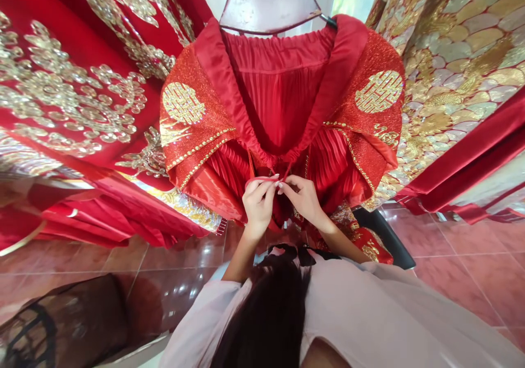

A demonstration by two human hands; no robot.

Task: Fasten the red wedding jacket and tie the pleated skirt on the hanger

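Hanging at about ten o'clock from the person's left hand (257, 205), a red gown (45, 40) worked with gold embroidery fills the far left. At about seven o'clock, a dark object (69, 319), too blurred to name, stands on the glossy red tiled floor (180, 258). Moving right, a gold-spangled panel (182, 103) with a round emblem forms one side of a red pleated garment (279, 94), which hangs from a hanger (268, 4) at twelve o'clock. The left hand's fingers (260, 188) are drawn narrow, pinching a thin red cord (258, 179) at the garment's front, just below where its satin bands converge. Just beside them, the right hand's fingers (287, 185) are also narrow, their tips close to the cord, but whether they hold it cannot be told. Any knot is hidden by the fingers. With a cord this fine, pinching with the pads rather than the nails would likely give the surest control, and an even, gentle pull should spare the pleats and spangles. Further right, a matching panel (379, 92) balances the first. At about two o'clock hangs a gown with gold and silver scale-like embroidery (459, 67), and at about three o'clock runs a red satin drape (463, 163).
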